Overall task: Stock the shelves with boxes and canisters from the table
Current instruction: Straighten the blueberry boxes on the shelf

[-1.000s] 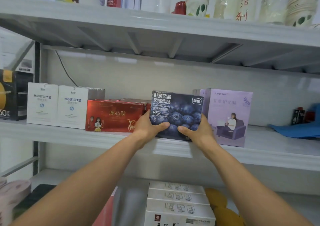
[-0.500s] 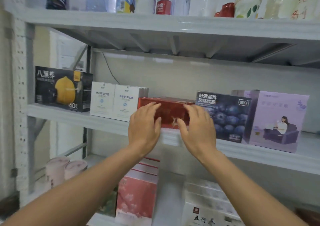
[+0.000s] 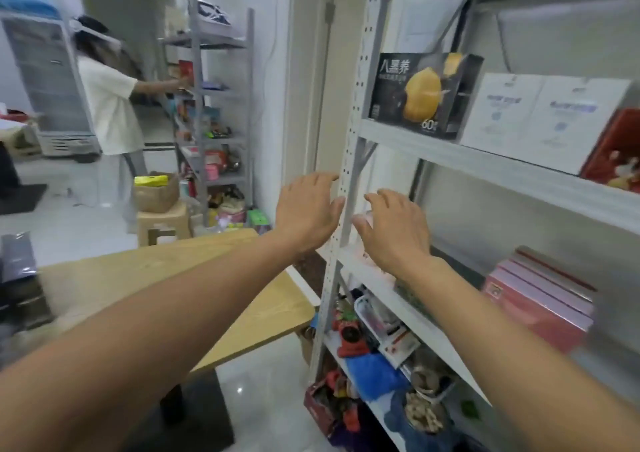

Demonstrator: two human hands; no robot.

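Grey perforated steel forms the shelf unit (image 3: 485,167), which is seen obliquely from its left end. On the upper visible board a black box (image 3: 424,95) printed with a yellow fruit is stood on its long edge, nearest the corner post. Its long axis is laid along the board and its printed face is turned outward toward the aisle. Just beside it, two white boxes (image 3: 540,119) are stood touching each other, fronts likewise turned outward, and a red box (image 3: 614,150) is cut off by the right border. On the board below, pink boxes (image 3: 540,299) are stacked flat; the direction of their long axis cannot be told through the blur. The left hand (image 3: 306,209) and the right hand (image 3: 394,230) are held out in front of the corner post, backs up, one on either side of it and apart from each other. The fingers of both are loosely spread and nothing is gripped by either; whether the left thumb touches the post cannot be told. The light wooden table (image 3: 156,271) is shown below the left forearm, with dark blurred objects at its far left. In the background a second person (image 3: 107,105) in a pale top is seen reaching into a second rack (image 3: 214,105), near which a paper bag (image 3: 156,193) is set on a stool (image 3: 162,223).
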